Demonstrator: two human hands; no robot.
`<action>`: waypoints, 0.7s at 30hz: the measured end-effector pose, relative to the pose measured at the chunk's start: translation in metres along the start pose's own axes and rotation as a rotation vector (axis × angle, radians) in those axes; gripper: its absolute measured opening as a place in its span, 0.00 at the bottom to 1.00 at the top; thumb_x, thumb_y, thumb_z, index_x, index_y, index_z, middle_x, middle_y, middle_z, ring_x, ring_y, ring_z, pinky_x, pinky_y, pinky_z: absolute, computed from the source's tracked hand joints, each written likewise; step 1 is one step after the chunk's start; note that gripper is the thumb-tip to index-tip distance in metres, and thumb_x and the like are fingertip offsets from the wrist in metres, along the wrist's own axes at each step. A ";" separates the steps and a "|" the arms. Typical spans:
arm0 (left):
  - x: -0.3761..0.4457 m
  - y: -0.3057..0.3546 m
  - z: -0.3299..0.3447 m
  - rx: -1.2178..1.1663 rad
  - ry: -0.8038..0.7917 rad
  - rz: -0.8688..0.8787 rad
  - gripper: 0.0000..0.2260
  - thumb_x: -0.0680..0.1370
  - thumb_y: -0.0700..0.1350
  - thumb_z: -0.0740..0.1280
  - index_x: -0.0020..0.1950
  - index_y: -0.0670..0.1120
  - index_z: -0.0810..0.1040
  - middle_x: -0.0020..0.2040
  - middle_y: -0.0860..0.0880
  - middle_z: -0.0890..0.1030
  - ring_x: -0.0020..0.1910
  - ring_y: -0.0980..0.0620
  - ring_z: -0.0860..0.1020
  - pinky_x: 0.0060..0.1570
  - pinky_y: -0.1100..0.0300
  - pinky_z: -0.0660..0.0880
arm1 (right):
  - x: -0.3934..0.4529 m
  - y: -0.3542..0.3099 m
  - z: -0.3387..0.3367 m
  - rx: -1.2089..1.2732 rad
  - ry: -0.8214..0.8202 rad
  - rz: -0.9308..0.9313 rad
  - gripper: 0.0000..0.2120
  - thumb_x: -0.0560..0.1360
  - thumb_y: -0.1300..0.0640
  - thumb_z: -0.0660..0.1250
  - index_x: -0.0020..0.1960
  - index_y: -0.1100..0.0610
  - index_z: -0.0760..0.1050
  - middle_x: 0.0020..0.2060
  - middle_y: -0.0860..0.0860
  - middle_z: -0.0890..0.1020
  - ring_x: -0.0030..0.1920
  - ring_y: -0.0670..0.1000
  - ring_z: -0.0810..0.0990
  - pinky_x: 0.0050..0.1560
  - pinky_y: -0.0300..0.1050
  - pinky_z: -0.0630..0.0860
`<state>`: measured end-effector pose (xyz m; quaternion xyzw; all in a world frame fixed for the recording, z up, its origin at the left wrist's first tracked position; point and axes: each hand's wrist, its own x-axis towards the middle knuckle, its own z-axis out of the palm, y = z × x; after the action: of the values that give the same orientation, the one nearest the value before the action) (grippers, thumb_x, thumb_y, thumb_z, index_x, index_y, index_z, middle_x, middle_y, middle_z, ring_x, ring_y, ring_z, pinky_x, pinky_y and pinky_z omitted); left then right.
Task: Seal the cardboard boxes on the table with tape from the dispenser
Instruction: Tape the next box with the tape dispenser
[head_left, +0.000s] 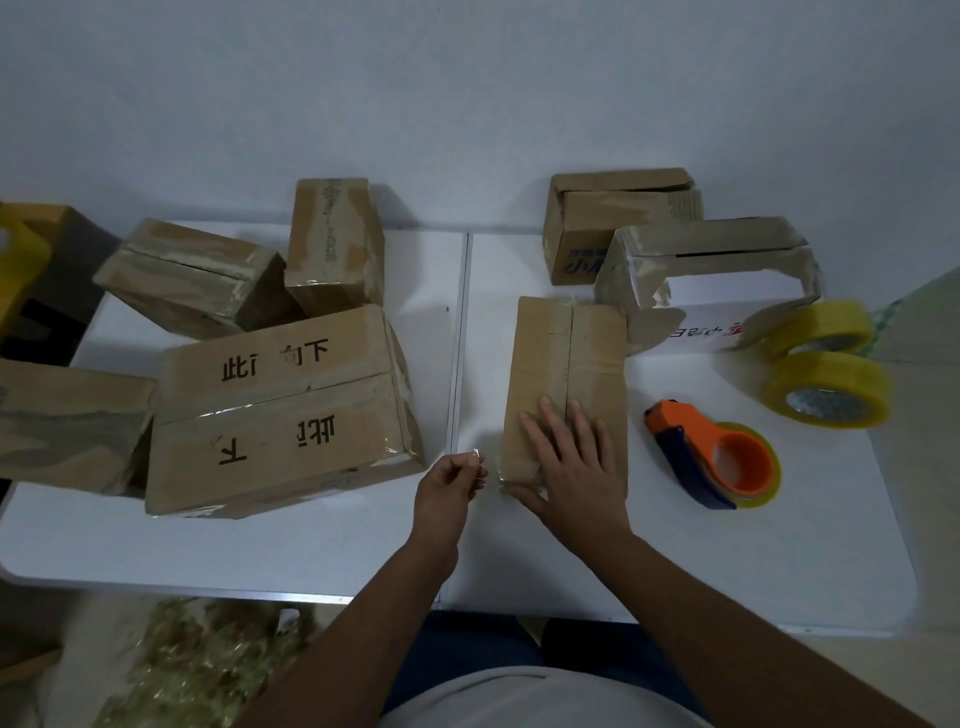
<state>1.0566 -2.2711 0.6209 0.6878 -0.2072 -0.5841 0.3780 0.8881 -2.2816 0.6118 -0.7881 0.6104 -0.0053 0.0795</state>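
Observation:
A narrow cardboard box (566, 353) lies in the middle of the white table (727, 561), its centre seam running away from me. My right hand (569, 460) rests flat on its near end, fingers spread across the seam. My left hand (449, 480) hovers just left of that near end and pinches a thin clear strip of tape (475, 457) between thumb and fingers. The orange and blue tape dispenser (711, 460) lies on the table to the right of the box, with nobody holding it.
Several taped cardboard boxes crowd the left half, the largest (280, 410) with black printed characters. Two boxes (618, 218) and a white carton (711, 291) stand at the back right. Two yellow tape rolls (826, 387) sit at the right edge. Crumpled clear tape (197, 665) lies on the floor.

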 end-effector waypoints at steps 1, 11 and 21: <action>0.001 -0.001 0.002 0.024 0.008 0.012 0.06 0.81 0.44 0.67 0.51 0.43 0.82 0.43 0.48 0.83 0.44 0.52 0.79 0.49 0.62 0.75 | 0.000 0.001 0.000 -0.005 -0.011 -0.015 0.42 0.73 0.29 0.57 0.79 0.49 0.52 0.79 0.52 0.52 0.78 0.59 0.49 0.75 0.63 0.50; 0.007 -0.002 0.028 0.185 -0.056 0.008 0.04 0.83 0.49 0.63 0.55 0.52 0.76 0.57 0.48 0.78 0.55 0.48 0.77 0.57 0.53 0.75 | 0.000 0.002 0.000 -0.074 -0.082 -0.030 0.53 0.65 0.40 0.75 0.80 0.51 0.48 0.79 0.55 0.47 0.78 0.63 0.46 0.74 0.65 0.49; 0.016 0.003 0.023 0.051 0.017 -0.169 0.09 0.82 0.44 0.64 0.59 0.42 0.77 0.54 0.44 0.81 0.51 0.49 0.79 0.53 0.59 0.76 | 0.000 0.002 -0.002 -0.091 -0.121 -0.018 0.54 0.66 0.40 0.74 0.80 0.50 0.44 0.79 0.55 0.45 0.78 0.63 0.44 0.74 0.64 0.44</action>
<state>1.0386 -2.2909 0.6126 0.7171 -0.1599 -0.6027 0.3114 0.8865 -2.2826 0.6135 -0.7953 0.5968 0.0695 0.0802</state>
